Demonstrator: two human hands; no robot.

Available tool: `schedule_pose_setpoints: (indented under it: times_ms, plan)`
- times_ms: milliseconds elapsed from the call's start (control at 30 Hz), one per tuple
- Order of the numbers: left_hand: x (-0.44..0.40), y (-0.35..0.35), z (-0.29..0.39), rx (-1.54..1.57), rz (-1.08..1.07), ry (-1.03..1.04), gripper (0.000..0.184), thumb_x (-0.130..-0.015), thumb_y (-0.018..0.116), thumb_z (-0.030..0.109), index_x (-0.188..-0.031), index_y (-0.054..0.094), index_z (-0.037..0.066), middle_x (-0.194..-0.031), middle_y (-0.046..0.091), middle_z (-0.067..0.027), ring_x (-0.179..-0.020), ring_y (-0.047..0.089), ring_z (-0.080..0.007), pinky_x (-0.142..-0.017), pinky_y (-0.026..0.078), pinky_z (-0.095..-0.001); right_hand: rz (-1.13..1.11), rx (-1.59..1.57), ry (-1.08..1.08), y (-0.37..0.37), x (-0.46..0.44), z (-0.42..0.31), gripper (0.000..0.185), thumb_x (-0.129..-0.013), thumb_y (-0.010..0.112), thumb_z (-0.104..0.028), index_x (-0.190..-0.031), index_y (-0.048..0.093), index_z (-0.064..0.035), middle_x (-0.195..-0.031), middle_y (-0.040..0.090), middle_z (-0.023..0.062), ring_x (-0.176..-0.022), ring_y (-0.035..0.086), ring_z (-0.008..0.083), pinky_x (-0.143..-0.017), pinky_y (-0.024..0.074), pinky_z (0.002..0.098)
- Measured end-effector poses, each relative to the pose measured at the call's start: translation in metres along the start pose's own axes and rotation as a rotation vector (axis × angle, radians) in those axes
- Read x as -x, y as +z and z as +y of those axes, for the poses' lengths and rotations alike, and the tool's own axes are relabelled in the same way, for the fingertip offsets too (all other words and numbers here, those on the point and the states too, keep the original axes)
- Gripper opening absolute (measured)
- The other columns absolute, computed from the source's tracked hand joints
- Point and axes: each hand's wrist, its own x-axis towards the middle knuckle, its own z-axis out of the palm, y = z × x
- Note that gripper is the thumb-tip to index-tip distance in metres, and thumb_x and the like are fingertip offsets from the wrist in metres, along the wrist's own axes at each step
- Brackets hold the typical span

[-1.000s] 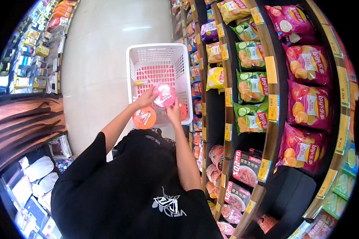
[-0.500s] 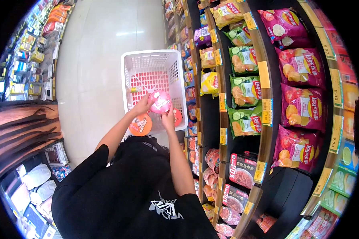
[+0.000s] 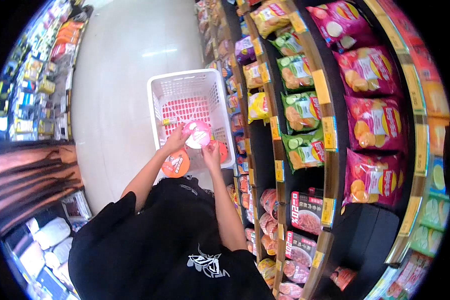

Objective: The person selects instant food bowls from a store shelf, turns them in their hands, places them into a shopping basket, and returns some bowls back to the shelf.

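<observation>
A round tub with a pink-and-white lid (image 3: 198,134) is held above a white plastic basket (image 3: 185,76). My left hand (image 3: 175,140) grips the tub's left edge. The fingers of my right hand (image 3: 211,155) are closed at its lower right edge. An orange-lidded tub (image 3: 175,165) lies below my left wrist at the near side of the basket. Partly hidden behind my right hand is a red-lidded tub (image 3: 220,149). A small yellow-and-white pack (image 3: 169,120) lies at the basket's left side. The underside of the pink tub is hidden.
Shelves on the right carry purple chip bags (image 3: 374,125), green chip bags (image 3: 301,111) and boxed meals (image 3: 305,212), with yellow price tags (image 3: 330,134) along the edges. Small packaged goods (image 3: 35,90) hang at the left. Pale tiled floor (image 3: 115,90) runs between.
The pink lid has tilted and its white part now faces me more. My right hand has shifted slightly left and down. The whole view has swung a little.
</observation>
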Motion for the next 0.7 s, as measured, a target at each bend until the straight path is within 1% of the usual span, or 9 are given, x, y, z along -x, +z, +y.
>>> schedule_pose_setpoints:
  times_ms: [100,167,300,433,467,533,600,667,700]
  plan:
    - [0.005,0.005,0.006,0.097,0.144,-0.013,0.075,-0.093,0.059,0.039,-0.143,0.031,-0.01,-0.142,0.042,-0.0306,-0.133,0.042,-0.0403,-0.112,0.032,-0.0418,0.019,0.018,-0.09,-0.035,0.039,-0.011,0.065,-0.092,0.066,-0.021,-0.147,0.033,-0.0058,-0.129,0.057,0.0186,-0.116,0.058,0.0269,-0.097,0.0468,0.037]
    - [0.011,0.0,0.028,-0.122,0.221,0.059,0.077,-0.092,0.062,0.036,-0.144,0.027,-0.01,-0.146,0.036,-0.0304,-0.135,0.038,-0.0405,-0.114,0.029,-0.0428,0.076,0.038,-0.107,-0.062,0.079,-0.016,0.059,-0.092,0.066,-0.022,-0.143,0.039,-0.0052,-0.126,0.059,0.0182,-0.115,0.059,0.0266,-0.096,0.0473,0.0374]
    - [0.032,0.01,0.095,0.002,0.246,0.301,0.066,-0.093,0.064,0.021,-0.145,0.031,-0.001,-0.139,0.044,-0.0233,-0.128,0.047,-0.0325,-0.109,0.037,-0.0412,0.35,0.092,-0.223,-0.114,0.157,0.004,0.049,-0.092,0.065,-0.02,-0.135,0.049,-0.0053,-0.123,0.061,0.0177,-0.112,0.06,0.0263,-0.093,0.0481,0.0376]
    - [0.072,0.04,0.177,0.26,0.0,0.336,0.067,-0.089,0.063,0.008,-0.145,0.028,-0.004,-0.133,0.048,-0.0204,-0.124,0.05,-0.0296,-0.106,0.04,-0.0427,0.75,0.3,-0.192,-0.182,0.248,-0.039,0.03,-0.092,0.064,-0.015,-0.119,0.061,-0.0034,-0.116,0.065,0.0166,-0.104,0.062,0.0288,-0.092,0.048,0.0378]
    - [0.08,0.054,0.188,0.32,-0.105,0.466,0.066,-0.087,0.06,0.003,-0.144,0.028,-0.004,-0.128,0.051,-0.0183,-0.118,0.054,-0.0279,-0.103,0.042,-0.0419,0.827,0.342,-0.219,-0.201,0.274,-0.054,0.028,-0.091,0.064,-0.014,-0.117,0.062,-0.003,-0.114,0.066,0.0163,-0.104,0.062,0.0292,-0.092,0.048,0.0379]
    - [0.102,0.08,0.226,0.336,-0.316,0.672,0.072,-0.082,0.065,0.009,-0.142,0.029,-0.004,-0.116,0.058,-0.0187,-0.108,0.058,-0.0284,-0.095,0.046,-0.042,0.965,0.494,-0.302,-0.237,0.328,-0.091,0.025,-0.088,0.066,-0.01,-0.112,0.064,-0.0025,-0.112,0.066,0.0158,-0.104,0.063,0.0294,-0.092,0.048,0.0384]
    - [0.131,0.107,0.287,0.444,-0.538,0.964,0.073,-0.08,0.075,0.021,-0.137,0.036,-0.003,-0.114,0.06,-0.0196,-0.102,0.06,-0.0329,-0.092,0.046,-0.0425,1.064,0.717,-0.4,-0.267,0.392,-0.146,0.024,-0.083,0.069,-0.004,-0.106,0.065,-0.0019,-0.111,0.067,0.0153,-0.105,0.063,0.0285,-0.093,0.0477,0.0395]
    - [0.151,0.12,0.372,0.356,-0.687,1.239,0.072,-0.077,0.079,0.027,-0.133,0.044,-0.002,-0.115,0.06,-0.0197,-0.101,0.06,-0.0355,-0.09,0.047,-0.0427,1.27,0.689,-0.599,-0.303,0.439,-0.156,0.024,-0.085,0.067,-0.004,-0.108,0.064,-0.0009,-0.108,0.066,0.0152,-0.105,0.062,0.0258,-0.092,0.048,0.0378]
    - [0.166,0.126,0.415,0.26,-0.797,1.225,0.067,-0.076,0.08,0.026,-0.13,0.049,0.0,-0.116,0.061,-0.0186,-0.101,0.06,-0.0366,-0.087,0.048,-0.043,1.375,0.742,-0.619,-0.325,0.458,-0.163,0.025,-0.085,0.067,-0.005,-0.11,0.063,0.0001,-0.108,0.066,0.0154,-0.104,0.061,0.0254,-0.091,0.0481,0.0371]
